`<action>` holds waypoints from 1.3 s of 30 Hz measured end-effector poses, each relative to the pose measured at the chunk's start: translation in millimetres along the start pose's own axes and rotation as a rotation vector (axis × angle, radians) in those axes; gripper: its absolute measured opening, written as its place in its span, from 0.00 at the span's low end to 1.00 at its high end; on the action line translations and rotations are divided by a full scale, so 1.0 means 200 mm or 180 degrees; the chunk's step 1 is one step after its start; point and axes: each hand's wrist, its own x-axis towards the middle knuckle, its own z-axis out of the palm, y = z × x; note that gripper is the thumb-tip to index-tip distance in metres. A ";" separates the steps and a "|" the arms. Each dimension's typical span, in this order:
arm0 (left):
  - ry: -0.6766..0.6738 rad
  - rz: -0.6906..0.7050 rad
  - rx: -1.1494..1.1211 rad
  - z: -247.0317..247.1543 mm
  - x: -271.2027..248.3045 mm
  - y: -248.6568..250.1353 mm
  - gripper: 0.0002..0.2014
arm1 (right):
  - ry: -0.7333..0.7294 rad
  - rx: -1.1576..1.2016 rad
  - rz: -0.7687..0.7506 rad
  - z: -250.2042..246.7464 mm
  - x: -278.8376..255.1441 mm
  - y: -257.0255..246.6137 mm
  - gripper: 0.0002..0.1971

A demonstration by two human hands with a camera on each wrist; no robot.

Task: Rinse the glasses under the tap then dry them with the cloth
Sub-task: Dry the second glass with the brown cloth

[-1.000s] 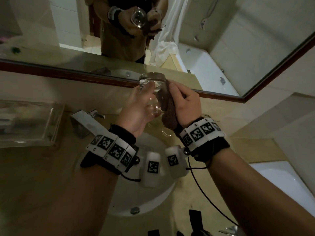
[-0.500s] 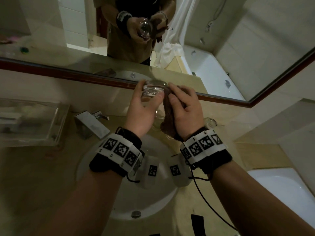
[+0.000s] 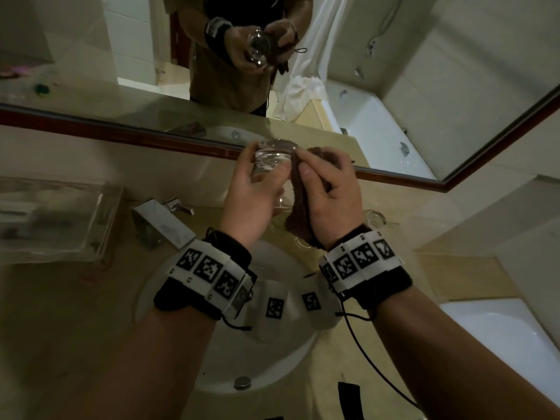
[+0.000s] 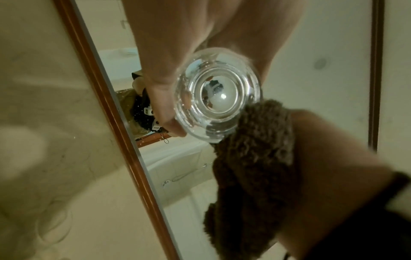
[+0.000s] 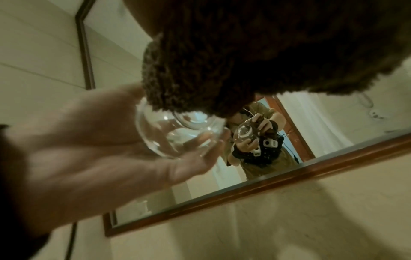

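Note:
A clear round glass [image 3: 271, 160] is held up over the sink, base turned away from me, with my left hand [image 3: 253, 192] curled round its side. The left wrist view shows its thick round base [image 4: 217, 100] between thumb and fingers. My right hand [image 3: 328, 192] grips a dark brown fluffy cloth [image 3: 300, 201] and presses it against the glass's right side; the cloth [image 4: 251, 168] hangs down past the wrist. In the right wrist view the cloth [image 5: 222, 58] covers the top of the glass [image 5: 177, 133]. Another glass [image 3: 375, 218] stands on the counter behind my right wrist.
A white basin [image 3: 230, 368] lies under my wrists, with a square chrome tap [image 3: 160, 227] at its left. A clear acrylic box [image 3: 51, 216] sits on the counter further left. A wood-framed mirror [image 3: 121, 134] runs along the wall. A white bathtub [image 3: 509, 334] is at the lower right.
Both hands have lifted the glass and cloth a little higher toward the mirror, and the glass has tilted so its base faces away. The cloth has shifted along the glass's right side.

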 end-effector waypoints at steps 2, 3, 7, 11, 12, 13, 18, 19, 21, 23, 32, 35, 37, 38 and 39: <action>-0.0112 -0.0136 -0.0099 0.00 -0.03 0.00 0.20 | 0.0026 0.0113 0.0240 -0.01 0.01 0.03 0.15; -0.0143 -0.0181 -0.0145 0.00 -0.04 0.00 0.25 | 0.0035 0.0230 0.0387 -0.01 0.02 0.04 0.14; -0.0064 -0.0265 -0.0264 0.01 -0.05 -0.01 0.28 | -0.0023 0.0349 0.0546 -0.02 0.03 0.05 0.14; 0.0030 -0.0285 -0.0184 0.02 -0.03 -0.01 0.27 | -0.0560 -0.0048 0.0435 -0.04 -0.01 0.06 0.23; 0.0023 -0.0308 -0.0206 0.02 -0.03 -0.01 0.25 | -0.0557 -0.0122 0.0353 -0.04 -0.02 0.06 0.24; -0.0015 -0.0332 -0.0243 0.02 -0.03 0.00 0.22 | -0.0479 -0.0161 0.0261 -0.04 -0.02 0.06 0.24; -0.0239 -0.0388 -0.0516 0.03 -0.06 -0.01 0.18 | -0.0220 0.0116 0.0297 -0.05 -0.01 0.07 0.23; -0.0244 -0.0372 -0.0511 0.03 -0.06 0.00 0.19 | -0.0209 0.0186 0.0370 -0.05 -0.01 0.07 0.25; -0.0167 -0.0318 -0.0396 0.05 -0.05 0.01 0.22 | -0.0110 0.0189 0.0366 -0.06 0.00 0.06 0.23; 0.0010 -0.0256 -0.0216 0.06 -0.04 0.02 0.29 | -0.0005 -0.0013 0.0141 -0.06 -0.01 0.02 0.19; -0.0007 -0.0449 -0.0807 0.03 -0.02 -0.01 0.26 | 0.0088 0.0553 0.0578 -0.05 0.05 0.00 0.12; -0.0017 -0.0486 -0.0814 0.02 -0.02 0.01 0.30 | 0.0090 0.0559 0.0585 -0.03 0.06 -0.01 0.11; -0.0013 -0.0464 -0.0580 0.01 -0.02 0.02 0.30 | 0.0109 0.0527 0.0570 -0.02 0.05 -0.02 0.12; -0.0010 -0.0422 -0.0405 0.01 -0.01 0.03 0.28 | 0.0118 0.0500 0.0551 -0.02 0.05 -0.02 0.12; -0.0011 -0.0387 -0.0236 0.00 0.00 0.04 0.25 | 0.0117 0.0485 0.0534 -0.02 0.06 -0.03 0.13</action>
